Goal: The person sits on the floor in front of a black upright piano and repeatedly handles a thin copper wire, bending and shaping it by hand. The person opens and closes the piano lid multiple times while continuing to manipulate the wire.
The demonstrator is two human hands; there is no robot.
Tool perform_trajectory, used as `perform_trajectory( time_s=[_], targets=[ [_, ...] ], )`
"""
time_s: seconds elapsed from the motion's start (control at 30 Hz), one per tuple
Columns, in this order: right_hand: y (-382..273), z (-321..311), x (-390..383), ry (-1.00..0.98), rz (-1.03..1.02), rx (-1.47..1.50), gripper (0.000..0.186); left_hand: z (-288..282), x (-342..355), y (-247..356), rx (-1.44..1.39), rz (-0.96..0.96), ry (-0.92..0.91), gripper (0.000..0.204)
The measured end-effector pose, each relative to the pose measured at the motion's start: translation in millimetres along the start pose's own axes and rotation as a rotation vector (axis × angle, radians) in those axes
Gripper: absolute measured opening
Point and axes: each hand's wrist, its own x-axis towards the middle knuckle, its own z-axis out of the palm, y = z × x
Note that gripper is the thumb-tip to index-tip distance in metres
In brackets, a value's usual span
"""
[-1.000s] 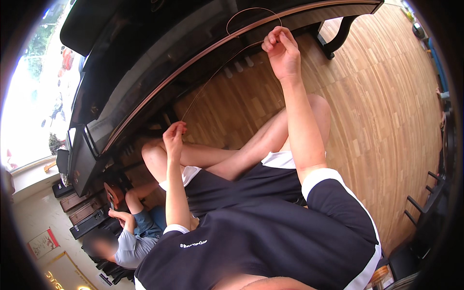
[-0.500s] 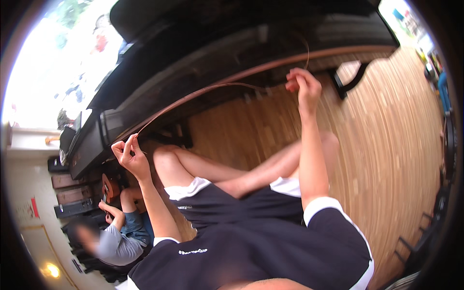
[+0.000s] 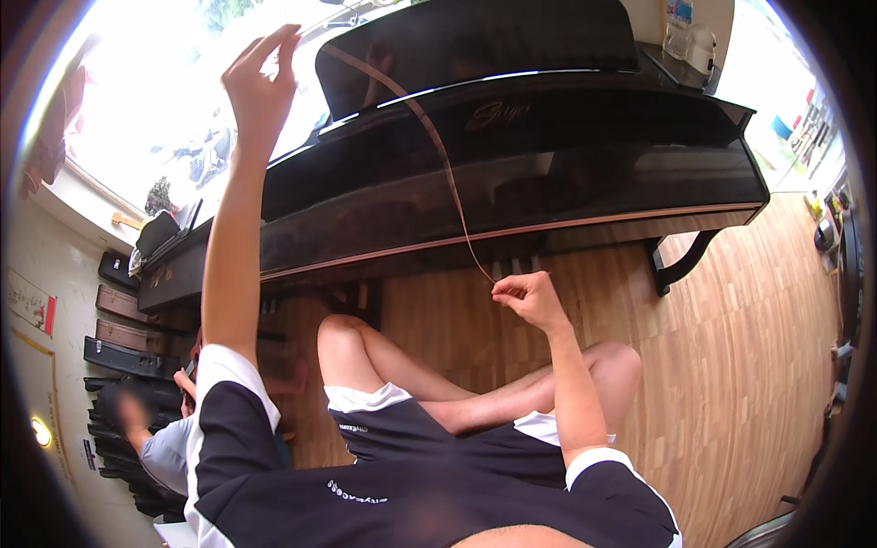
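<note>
wooden floor (image 3: pixel 703 315), black piano (image 3: pixel 530 173), strand (image 3: pixel 446 160) (wire, perhaps)

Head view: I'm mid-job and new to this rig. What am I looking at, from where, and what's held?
No machine here: a person works bare-handed, seen by a fisheye camera on their own head, so edges bend. The right hand pinches the visible lower end of a thin brownish strand. The left hand is raised near its upper end; glare hides whether it grips. Behind stands a black piano, with a clear bottle at its right end. Below is wooden floor.
</note>
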Motion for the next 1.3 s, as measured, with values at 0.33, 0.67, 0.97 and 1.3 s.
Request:
perform_trajectory(
  time_s=[0.33,0.67,0.97,1.3],
  targets=[
    [23,1,6,-0.278,-0.028,0.456,0.006,194,63,-92,0.002,-0.341,-0.528,0.026],
    [40,-6,19,-0.321,-0.007,0.631,0.011,249,54,-101,0.011,-0.612,-0.861,0.029],
    [54,-10,26,-0.290,0.072,0.664,0.019,244,51,-111,-0.096,-0.655,-0.957,0.030],
    [56,-11,27,-0.272,0.064,0.584,0.020,246,52,-110,-0.131,-0.646,-0.933,0.031]
  ],
)
